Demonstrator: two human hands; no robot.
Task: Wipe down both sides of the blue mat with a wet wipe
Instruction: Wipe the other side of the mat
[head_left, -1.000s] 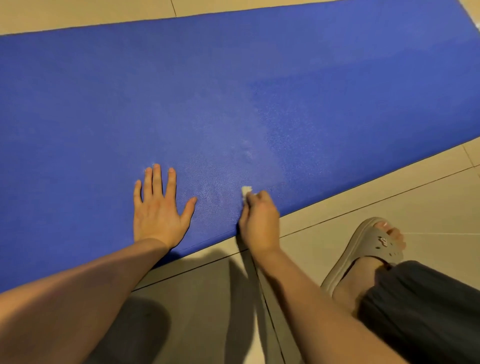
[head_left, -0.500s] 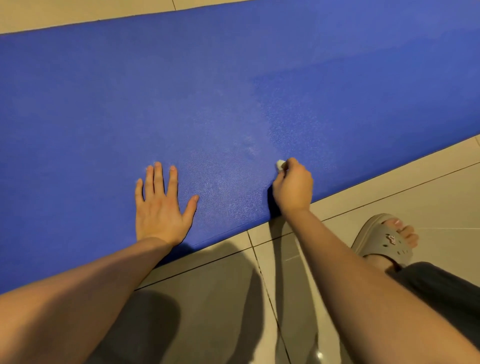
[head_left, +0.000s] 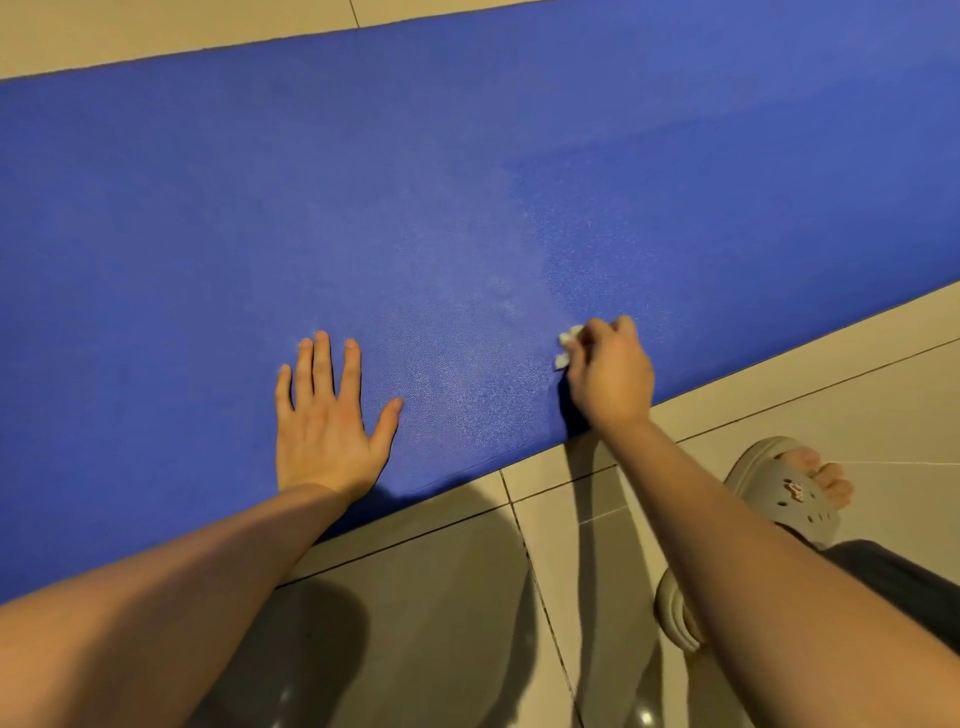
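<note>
Presses the left hand (head_left: 324, 436) flat on the blue mat (head_left: 467, 182), palm down close to the near edge. Spreads its fingers (head_left: 322, 364) straight, thumb angled out to the right, and holds nothing with them.

Curls the right hand (head_left: 610, 374) round a small bunched white wet wipe (head_left: 566, 345), knuckles up. Grips it tightly enough that only two crumpled tips poke out past the fingers on that hand's left side. Appears to hold the wipe down on the mat surface just inside the near edge, though cannot confirm contact under the hand. Places it to the right of the left hand and apart from it, with a band of bare mat between the two.

Has the mat spread flat on beige floor tiles (head_left: 779, 395), running from the left edge of the view up toward the upper right. Shows a paler, speckled sheen on the mat between and just beyond the hands, and a deeper blue to the right of the wipe.

Rests a foot in a grey perforated slipper (head_left: 784, 493) on the tiles at lower right, off the mat, toes showing at the front, beside dark fabric (head_left: 893, 577).
</note>
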